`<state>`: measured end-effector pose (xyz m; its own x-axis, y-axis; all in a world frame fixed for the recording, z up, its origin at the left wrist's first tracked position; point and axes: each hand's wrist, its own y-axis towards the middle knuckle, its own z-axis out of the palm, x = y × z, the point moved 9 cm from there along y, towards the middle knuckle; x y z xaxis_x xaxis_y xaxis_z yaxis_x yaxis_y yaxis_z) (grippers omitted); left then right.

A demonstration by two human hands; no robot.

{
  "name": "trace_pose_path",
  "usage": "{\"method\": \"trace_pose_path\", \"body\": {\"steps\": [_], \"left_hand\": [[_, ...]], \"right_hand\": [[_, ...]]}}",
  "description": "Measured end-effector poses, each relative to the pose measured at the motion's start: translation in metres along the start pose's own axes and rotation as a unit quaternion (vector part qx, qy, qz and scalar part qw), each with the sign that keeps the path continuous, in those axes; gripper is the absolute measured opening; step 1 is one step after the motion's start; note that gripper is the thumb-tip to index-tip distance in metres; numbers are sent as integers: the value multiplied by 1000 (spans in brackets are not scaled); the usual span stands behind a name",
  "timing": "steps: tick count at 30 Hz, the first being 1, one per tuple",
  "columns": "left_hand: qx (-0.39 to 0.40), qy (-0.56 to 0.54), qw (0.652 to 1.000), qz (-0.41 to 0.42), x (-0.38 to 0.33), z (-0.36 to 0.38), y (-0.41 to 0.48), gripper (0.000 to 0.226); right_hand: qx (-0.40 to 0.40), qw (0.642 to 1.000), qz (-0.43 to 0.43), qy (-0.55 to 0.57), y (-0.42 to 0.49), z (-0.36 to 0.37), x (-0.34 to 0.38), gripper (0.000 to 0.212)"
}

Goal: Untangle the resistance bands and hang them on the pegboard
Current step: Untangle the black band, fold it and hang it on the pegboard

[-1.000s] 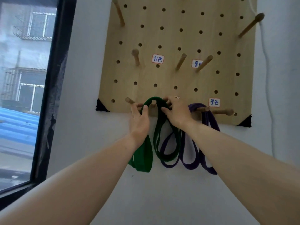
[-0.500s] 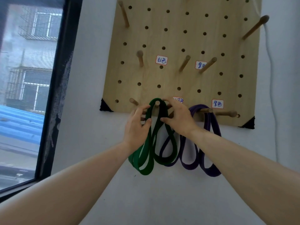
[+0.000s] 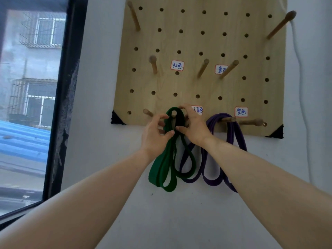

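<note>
Band [image 3: 162,170] pinched by L hand [image 3: 153,139], R hand [image 3: 195,130]

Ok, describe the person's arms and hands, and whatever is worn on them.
The left hand and right hand are bare: no gloves, and no rings or wristbands show. The left forearm and right forearm are bare too, with no sleeve in view down to the picture's lower edge.

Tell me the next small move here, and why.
Probably loosen both pinches and let go. The green band already loops over its peg, while the left hand and right hand pinch its strands just below. Its loops hang free beside the purple band, which hangs on the next peg.
</note>
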<state>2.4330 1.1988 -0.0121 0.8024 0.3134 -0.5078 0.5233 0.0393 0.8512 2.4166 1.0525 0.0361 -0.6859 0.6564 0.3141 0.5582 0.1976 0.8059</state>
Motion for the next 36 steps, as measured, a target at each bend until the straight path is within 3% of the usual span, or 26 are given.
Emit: {"method": "trace_pose_path", "body": {"steps": [6,11,14,18,21,27,31,36], "left_hand": [[17,-20,999,-42,-5,-17,-35,49],[62,3,996,-58,-18,-37,-100,37],[191,33,976,-97,-3,-29,-159,25],[410,32,885,-217,50,-1,-276,15],[456,27,850,-263,90,8,-366,10],[523,58,775,-349,155,17,-547,15],[546,89,734,-394,182,18,-652,16],[555,144,700,-426,201,11,-745,23]], "right_hand": [[-5,999,27,-40,-37,-15,-5,74],[-20,999,45,-13,-116,-16,7,45],[28,999,24,-15,-184,10,12,19],[166,984,62,-34,-287,69,-17,2],[289,949,115,-56,-369,121,-50,6],[506,837,199,-66,-531,216,-95,16],[571,779,253,-56,-631,263,-111,20],[599,741,304,-28,-734,296,-114,21]]}}
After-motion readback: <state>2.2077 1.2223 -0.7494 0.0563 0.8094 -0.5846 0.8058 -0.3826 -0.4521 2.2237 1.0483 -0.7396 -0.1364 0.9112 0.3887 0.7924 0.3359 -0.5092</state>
